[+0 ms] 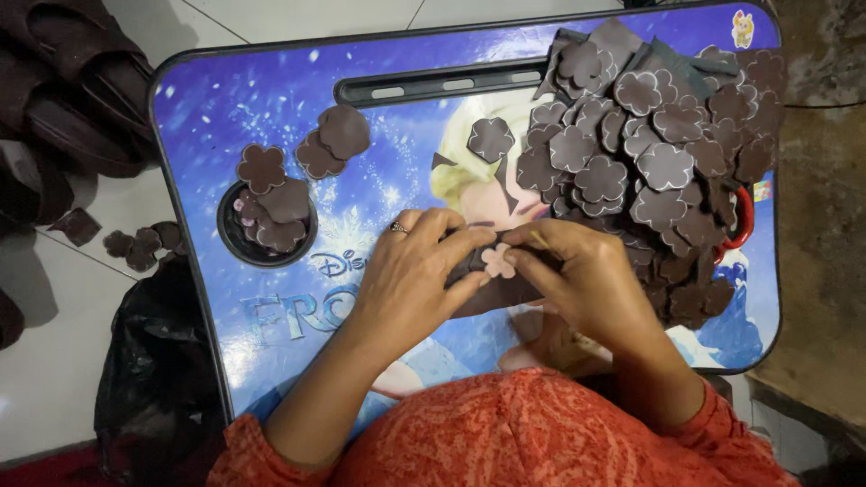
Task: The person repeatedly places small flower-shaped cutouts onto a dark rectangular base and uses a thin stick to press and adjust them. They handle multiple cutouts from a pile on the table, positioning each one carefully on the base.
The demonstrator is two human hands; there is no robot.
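Both hands — left hand (410,275), right hand (577,271) — pinched on small pale flower cutout (497,260) over dark strip (469,266); risk of crooked placement — likely cause, fingertips hiding edges.

a small pale pink flower-shaped cutout (498,260) is sitting between the fingertips of both hands, at the middle of the blue lap table. it is showing five rounded petals around a plain centre, and it is lying flat, face up toward the camera. it is resting on a dark brown piece of sheet material (476,263), which is being pinched at both ends so that only a short strip is showing between the fingers. the strip is lying roughly level, running left to right, just above the tabletop. its full outline is hidden, so whether it too is flower-shaped cannot be told.
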